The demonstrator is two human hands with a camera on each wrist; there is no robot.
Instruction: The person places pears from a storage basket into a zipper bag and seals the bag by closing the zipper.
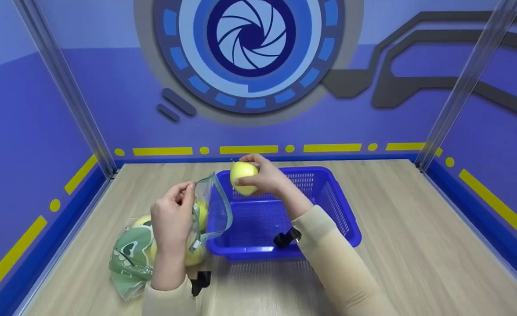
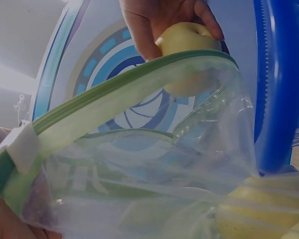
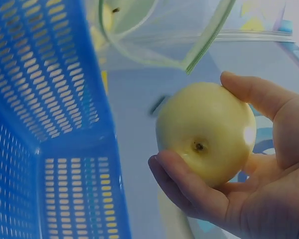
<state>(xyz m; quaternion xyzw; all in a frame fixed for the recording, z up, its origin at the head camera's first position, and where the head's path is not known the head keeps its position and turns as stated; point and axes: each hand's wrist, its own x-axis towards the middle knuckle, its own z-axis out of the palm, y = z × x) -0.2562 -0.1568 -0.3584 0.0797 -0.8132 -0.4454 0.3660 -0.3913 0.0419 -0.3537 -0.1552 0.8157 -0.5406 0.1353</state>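
My right hand [image 1: 262, 177] grips a pale yellow apple [image 1: 243, 175] above the back left of a blue plastic basket [image 1: 352, 224]. In the right wrist view, fingers and thumb curl round the apple [image 3: 204, 129], its dark-centred dimple facing the camera. My left hand [image 1: 172, 219] pinches the rim of a clear zip bag [image 1: 131, 259] with green printing, left of the basket. The bag's green-edged mouth [image 2: 134, 79] gapes toward the basket, and a white slider [image 2: 24, 148] sits on its edge. More yellow fruits [image 2: 259, 204] lie inside the bag, partly hidden by hand and print.
The bag and basket stand side by side on a wood-grain table [image 1: 416, 245]. Blue printed panels [image 1: 249, 131] enclose the back and sides, with metal posts [image 1: 460, 87] at the corners. Small black devices [image 1: 287, 238] are strapped at both wrists.
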